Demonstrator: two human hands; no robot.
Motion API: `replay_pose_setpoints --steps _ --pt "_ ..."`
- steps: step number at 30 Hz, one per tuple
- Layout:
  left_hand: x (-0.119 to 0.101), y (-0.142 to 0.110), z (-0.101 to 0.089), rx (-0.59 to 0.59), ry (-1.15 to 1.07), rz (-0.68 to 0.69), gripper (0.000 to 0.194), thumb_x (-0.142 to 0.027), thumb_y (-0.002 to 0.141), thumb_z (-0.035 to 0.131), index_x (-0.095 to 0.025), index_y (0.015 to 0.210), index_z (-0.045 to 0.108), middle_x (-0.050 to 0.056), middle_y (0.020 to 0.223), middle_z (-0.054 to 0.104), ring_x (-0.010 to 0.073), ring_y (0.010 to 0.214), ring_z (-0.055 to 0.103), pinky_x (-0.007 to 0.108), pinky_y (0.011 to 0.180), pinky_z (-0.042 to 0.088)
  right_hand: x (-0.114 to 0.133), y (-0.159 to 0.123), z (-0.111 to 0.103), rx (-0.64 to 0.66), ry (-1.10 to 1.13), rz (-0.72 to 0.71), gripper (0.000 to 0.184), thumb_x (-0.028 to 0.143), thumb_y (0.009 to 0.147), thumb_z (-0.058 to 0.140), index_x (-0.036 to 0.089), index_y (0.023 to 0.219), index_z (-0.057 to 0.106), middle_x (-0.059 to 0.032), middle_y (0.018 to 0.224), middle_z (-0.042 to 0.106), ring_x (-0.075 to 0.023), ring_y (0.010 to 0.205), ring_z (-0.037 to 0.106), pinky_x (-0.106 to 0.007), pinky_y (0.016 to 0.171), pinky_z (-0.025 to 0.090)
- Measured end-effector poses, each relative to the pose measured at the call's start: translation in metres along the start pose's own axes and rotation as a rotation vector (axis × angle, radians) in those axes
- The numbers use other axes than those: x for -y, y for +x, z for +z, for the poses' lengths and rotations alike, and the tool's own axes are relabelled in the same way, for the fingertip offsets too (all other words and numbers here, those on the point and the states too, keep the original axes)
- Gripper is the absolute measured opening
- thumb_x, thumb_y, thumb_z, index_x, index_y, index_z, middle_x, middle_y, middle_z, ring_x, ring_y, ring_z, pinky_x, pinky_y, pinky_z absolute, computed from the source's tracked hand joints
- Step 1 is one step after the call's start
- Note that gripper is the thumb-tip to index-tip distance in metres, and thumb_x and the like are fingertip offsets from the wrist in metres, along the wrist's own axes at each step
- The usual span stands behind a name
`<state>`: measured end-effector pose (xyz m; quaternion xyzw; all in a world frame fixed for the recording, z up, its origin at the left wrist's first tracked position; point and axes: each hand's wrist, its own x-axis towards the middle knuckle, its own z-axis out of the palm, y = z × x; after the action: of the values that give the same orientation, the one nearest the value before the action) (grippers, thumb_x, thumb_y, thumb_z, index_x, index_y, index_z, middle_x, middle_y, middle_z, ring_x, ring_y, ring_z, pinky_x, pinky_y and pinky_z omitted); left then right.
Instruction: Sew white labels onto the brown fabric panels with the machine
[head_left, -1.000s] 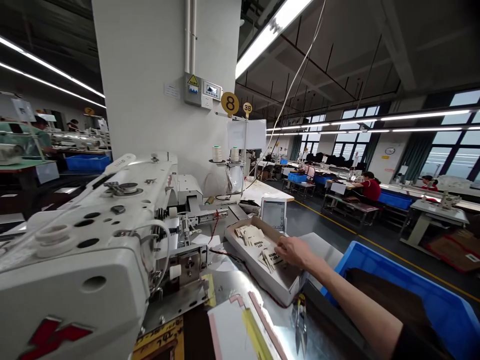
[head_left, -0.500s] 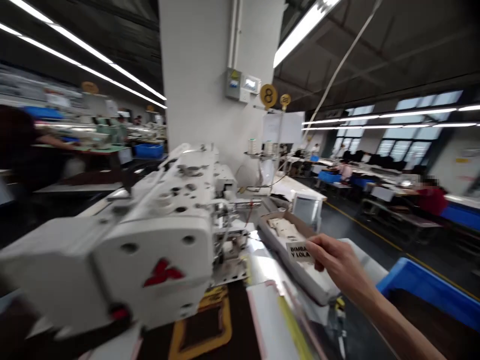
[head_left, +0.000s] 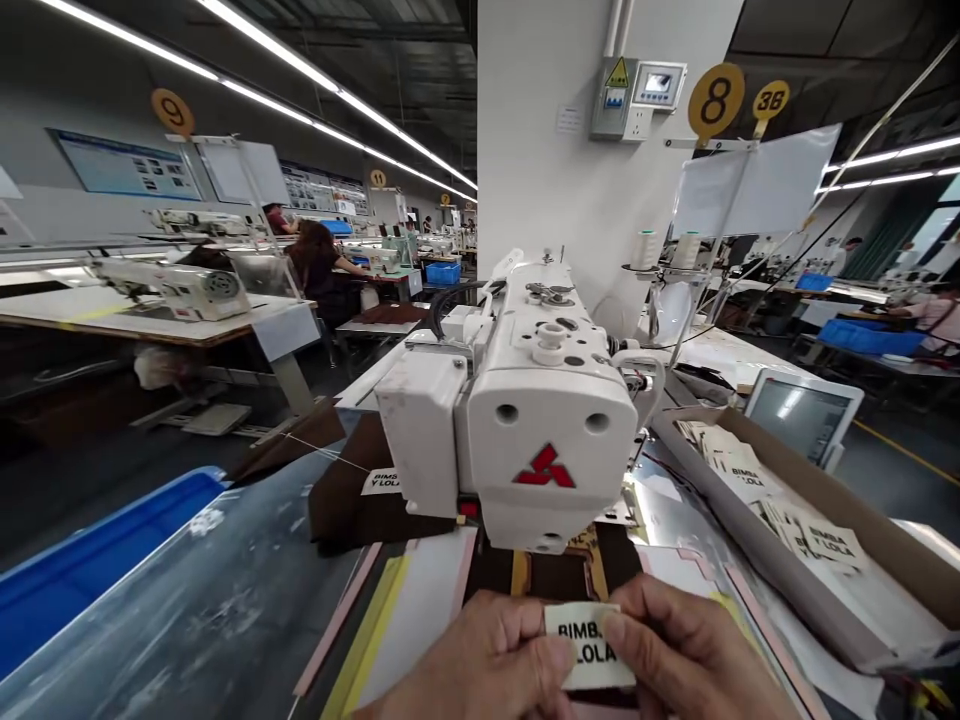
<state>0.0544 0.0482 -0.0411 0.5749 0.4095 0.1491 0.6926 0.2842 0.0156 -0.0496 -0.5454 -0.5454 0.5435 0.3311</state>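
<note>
A cream fabric label (head_left: 586, 672) with black lettering is stretched between my two hands, low in the middle of the view. My left hand (head_left: 499, 655) pinches its left edge, and my right hand (head_left: 679, 645) pinches its right side, the thumb covering part of the print. Just beyond them stands a white sewing machine (head_left: 555, 420) with a red emblem. Under its head lies dark brown fabric with a yellow-brown frame (head_left: 592, 565) on it. To the left, another brown piece (head_left: 345, 510) carries a similar label (head_left: 382, 482), partly hidden by the machine.
A long cardboard box (head_left: 780, 590) of loose labels stands at the right, with a tablet-like screen (head_left: 806, 415) behind it. Thread cones (head_left: 645, 250) sit on a stand. A blue bin (head_left: 112, 570) is at lower left. A person (head_left: 319, 265) sits at another station.
My right hand has brought the label from above the box to in front of the machine. My left hand now grips it too. The view has swung left, bringing the machine to the centre.
</note>
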Motion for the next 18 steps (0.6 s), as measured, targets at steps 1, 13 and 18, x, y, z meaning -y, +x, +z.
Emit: replay_pose_setpoints --steps 1,13,18 --pt "0.0 -0.002 -0.004 -0.021 0.014 -0.025 0.058 -0.071 0.091 0.062 -0.013 0.089 0.065 0.011 0.081 0.075 0.0149 0.062 0.063 0.019 0.053 0.044 -0.002 0.007 0.0 0.008 0.007 0.021 0.059 0.079 0.091 0.065 0.02 0.083 0.066 0.002 0.064 0.058 -0.011 0.053 0.053 -0.021 0.05 0.041" --pt "0.005 -0.034 -0.054 -0.381 1.133 0.764 0.032 -0.022 0.111 0.039 -0.022 0.104 0.07 0.001 0.094 0.074 0.019 0.084 0.067 0.029 0.078 0.05 -0.002 0.064 0.005 -0.088 -0.133 0.179 0.027 0.043 0.096 0.061 0.019 0.085 0.063 0.0025 0.066 0.065 -0.0086 0.044 0.056 -0.017 0.037 0.033" --pt "0.0 -0.027 -0.047 -0.323 1.324 0.864 0.027 -0.026 0.113 0.046 -0.019 0.126 0.068 0.001 0.126 0.075 0.0222 0.108 0.07 0.032 0.1 0.053 0.004 0.061 0.011 -0.117 -0.211 0.163 0.025 0.04 0.098 0.056 0.019 0.083 0.061 0.0027 0.067 0.064 -0.0089 0.043 0.056 -0.017 0.037 0.034"
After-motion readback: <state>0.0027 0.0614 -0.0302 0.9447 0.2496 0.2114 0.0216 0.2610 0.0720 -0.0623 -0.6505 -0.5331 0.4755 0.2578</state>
